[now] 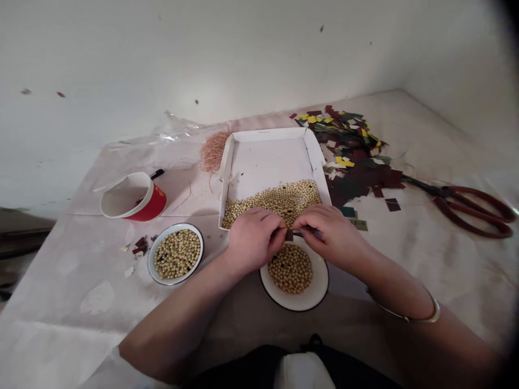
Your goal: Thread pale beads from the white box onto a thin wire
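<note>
My left hand point(259, 237) and my right hand point(330, 229) meet fingertip to fingertip over the front edge of a white shallow box point(265, 156). Both are closed in a pinch. Between them runs a thin strand, with a small dark red tag point(289, 235) just below the fingertips; my fingers hide most of it. Pale round beans point(279, 197) fill the box's near half, a few dark ones among them. Directly beneath my hands sits a white bowl point(294, 302) of the same beans.
At left stand a second bowl of beans point(176, 254) and a red-and-white paper cup point(156, 202), with paper scraps point(140, 246) nearby. A tangle of copper-coloured wire point(213, 151) lies beside the box. Rightward are heaped coloured paper tags point(352, 140) and red-handled scissors point(472, 208). A wall point(243, 59) rises behind.
</note>
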{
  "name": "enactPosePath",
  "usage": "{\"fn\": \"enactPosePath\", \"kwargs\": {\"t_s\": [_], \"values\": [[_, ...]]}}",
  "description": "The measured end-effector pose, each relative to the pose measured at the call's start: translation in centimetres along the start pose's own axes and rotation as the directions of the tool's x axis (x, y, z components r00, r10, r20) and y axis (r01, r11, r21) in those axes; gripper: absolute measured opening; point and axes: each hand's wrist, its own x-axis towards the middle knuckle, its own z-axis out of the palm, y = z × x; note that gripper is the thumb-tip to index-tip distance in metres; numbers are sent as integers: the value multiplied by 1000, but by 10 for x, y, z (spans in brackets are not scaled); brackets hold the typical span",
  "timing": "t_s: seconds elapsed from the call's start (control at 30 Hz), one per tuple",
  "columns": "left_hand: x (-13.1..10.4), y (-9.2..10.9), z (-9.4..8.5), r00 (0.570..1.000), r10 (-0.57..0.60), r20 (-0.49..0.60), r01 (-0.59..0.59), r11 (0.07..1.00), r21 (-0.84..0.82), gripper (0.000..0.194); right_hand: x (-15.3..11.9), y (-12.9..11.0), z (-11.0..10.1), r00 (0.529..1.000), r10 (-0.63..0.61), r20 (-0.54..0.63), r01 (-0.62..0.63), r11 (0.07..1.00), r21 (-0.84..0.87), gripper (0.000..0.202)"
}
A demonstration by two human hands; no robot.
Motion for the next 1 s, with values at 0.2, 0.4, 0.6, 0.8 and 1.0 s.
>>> {"fn": "enactPosePath", "kwargs": {"t_s": [0.2, 0.4, 0.6, 0.8, 1.0], "values": [[0, 0, 0, 1000, 7, -9, -7, 1000, 4, 10, 0, -9, 0, 999, 3, -52, 2, 993, 114, 12], [0, -1, 1, 1000, -1, 2, 1, 1000, 17, 7, 1, -16, 9, 994, -72, -80, 80, 991, 105, 8], [-1, -1, 2, 1000, -8, 4, 8, 1000, 14, 8, 1, -14, 10, 988, -92, -124, 96, 995, 26, 6], [-1, -1, 3, 1000, -4, 6, 4, 1000, 26, 9, 1, -15, 8, 991, -118, -66, 119, 993, 22, 7], [-1, -1, 2, 1000, -10, 0, 10, 999, 30, 9, 0, -12, 12, 986, -62, -154, 65, 998, 15, 6]]}}
